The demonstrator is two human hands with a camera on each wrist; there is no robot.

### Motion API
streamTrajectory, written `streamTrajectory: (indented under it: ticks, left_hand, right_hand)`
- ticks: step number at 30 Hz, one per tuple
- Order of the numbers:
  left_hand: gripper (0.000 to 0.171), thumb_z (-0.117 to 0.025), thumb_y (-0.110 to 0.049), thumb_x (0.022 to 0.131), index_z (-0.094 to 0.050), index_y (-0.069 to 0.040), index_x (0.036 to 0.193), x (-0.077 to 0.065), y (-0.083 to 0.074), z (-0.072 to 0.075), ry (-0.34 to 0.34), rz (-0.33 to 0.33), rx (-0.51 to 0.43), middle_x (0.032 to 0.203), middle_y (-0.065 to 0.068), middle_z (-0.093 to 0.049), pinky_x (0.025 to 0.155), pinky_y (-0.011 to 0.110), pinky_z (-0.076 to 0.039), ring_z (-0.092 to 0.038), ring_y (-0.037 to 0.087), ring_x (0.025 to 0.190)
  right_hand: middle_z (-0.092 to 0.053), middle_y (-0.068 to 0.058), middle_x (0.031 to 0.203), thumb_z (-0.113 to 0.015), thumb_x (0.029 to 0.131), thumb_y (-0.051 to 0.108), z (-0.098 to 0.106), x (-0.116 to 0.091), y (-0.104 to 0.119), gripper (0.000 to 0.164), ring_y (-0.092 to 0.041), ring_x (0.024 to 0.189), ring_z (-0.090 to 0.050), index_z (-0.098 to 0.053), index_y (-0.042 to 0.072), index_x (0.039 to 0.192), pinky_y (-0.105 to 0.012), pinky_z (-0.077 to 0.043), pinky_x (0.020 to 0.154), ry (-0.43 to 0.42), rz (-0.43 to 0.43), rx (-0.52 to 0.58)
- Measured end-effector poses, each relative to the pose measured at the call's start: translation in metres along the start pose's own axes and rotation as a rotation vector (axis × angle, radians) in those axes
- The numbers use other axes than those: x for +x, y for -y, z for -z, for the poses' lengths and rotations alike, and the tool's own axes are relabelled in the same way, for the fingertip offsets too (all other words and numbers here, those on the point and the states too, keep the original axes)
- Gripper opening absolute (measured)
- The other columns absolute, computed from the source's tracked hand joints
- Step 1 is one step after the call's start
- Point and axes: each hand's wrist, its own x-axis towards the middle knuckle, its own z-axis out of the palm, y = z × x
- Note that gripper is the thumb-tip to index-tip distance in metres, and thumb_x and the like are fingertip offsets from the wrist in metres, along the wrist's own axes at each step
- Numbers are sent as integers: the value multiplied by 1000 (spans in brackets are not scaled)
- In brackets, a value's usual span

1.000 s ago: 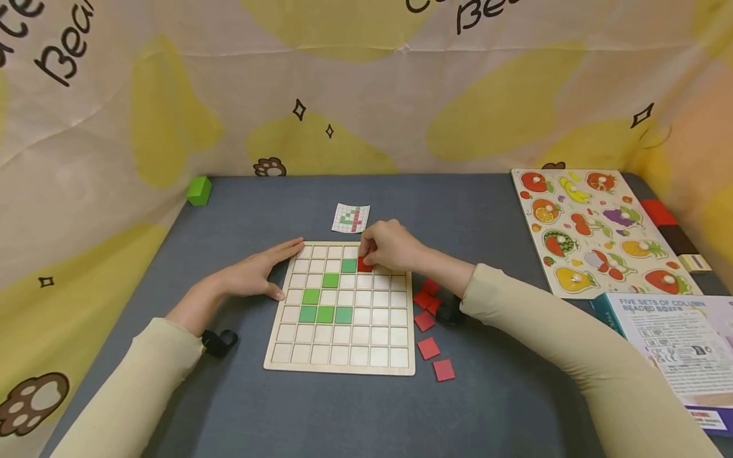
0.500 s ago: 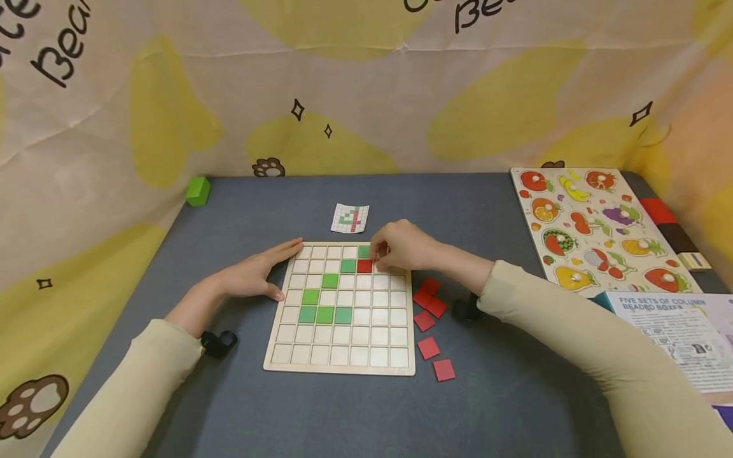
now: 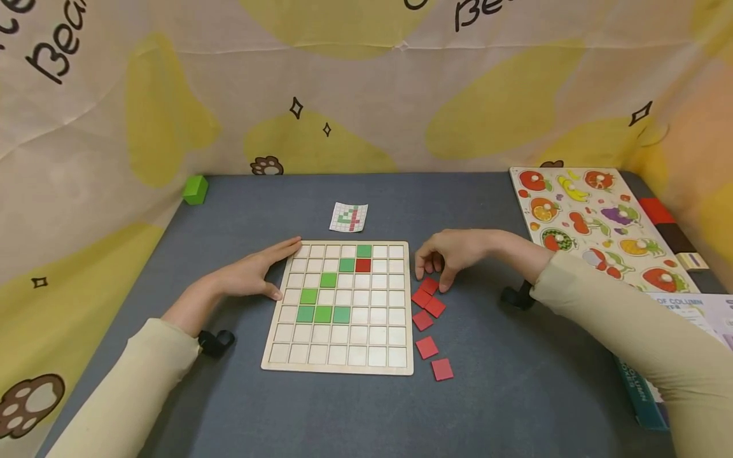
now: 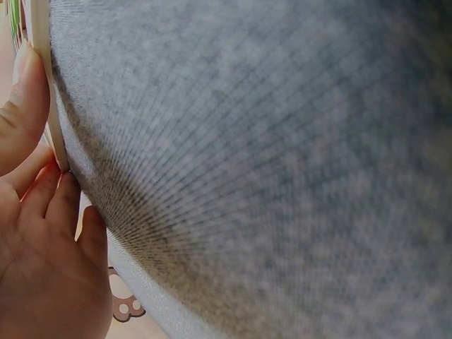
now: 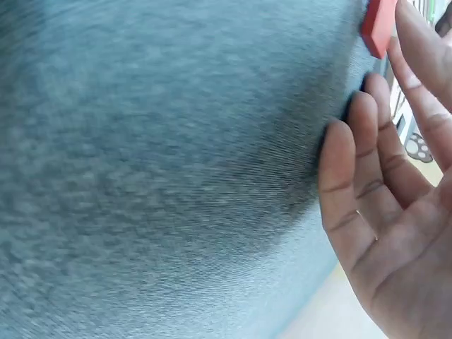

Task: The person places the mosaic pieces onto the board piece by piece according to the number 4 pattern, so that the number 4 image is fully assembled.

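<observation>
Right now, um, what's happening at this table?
A person's left hand rests against the left edge of a grid board. Their right hand, thumb and fingers apart, is at the loose red tiles right of the board. On the board lie seven green tiles and one red tile. A small patterned card lies just beyond it.

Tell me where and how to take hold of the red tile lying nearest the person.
The red tile is probably best pinched by opposite edges, from above and its right: it is square, lies flat on the table, and the board lies to its left.
</observation>
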Motion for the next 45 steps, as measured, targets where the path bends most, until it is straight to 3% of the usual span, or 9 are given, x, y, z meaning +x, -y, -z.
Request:
streamTrajectory:
  ticks: [7,15,24,31,37,45]
  left_hand:
    - [109,-80,-10,73,-15,-8,159,-1,0,0,-1,4,4,169,13,-7,116,61,-19,-8,41,155]
    - [109,-81,-12,73,-15,-9,159,0,2,0,0,-1,20,169,13,-7,117,62,-19,-8,41,155]
    - [108,-80,-11,73,-15,-6,159,1,-3,1,2,-13,21,168,15,-7,117,61,-19,-9,42,154]
    - [107,-80,-9,73,-16,-5,159,2,-5,1,-1,-24,22,168,16,-8,117,61,-18,-9,43,154]
    - [107,-78,-7,73,-14,-5,159,3,-2,0,2,-21,30,168,15,-7,118,61,-19,-8,42,154]
    - [107,-78,-6,73,-14,-5,159,1,-1,0,-1,-11,31,168,16,-7,118,61,-19,-9,42,154]
  right_hand:
    - [-62,-2,91,-85,73,15,-6,1,-1,23,-13,81,-55,-70,20,90,-26,-47,73,-79,33,-83]
    - [-64,2,75,-82,77,13,-1,5,5,17,-11,71,-56,-65,14,79,-27,-47,68,-147,0,-39]
    - [-68,0,76,-78,83,17,-7,37,43,10,-12,70,-61,-68,15,85,-27,-48,67,-386,53,53]
    - [-68,-1,75,-74,82,10,-20,63,73,4,-12,70,-59,-72,12,84,-24,-45,69,-469,16,-15]
    - [-70,0,75,-77,81,11,-30,72,79,5,-13,68,-58,-73,13,80,-22,-43,64,-477,-34,-74]
    - [-71,2,75,-80,79,14,-37,71,80,5,-12,70,-59,-75,14,79,-23,-45,65,-485,-13,-173]
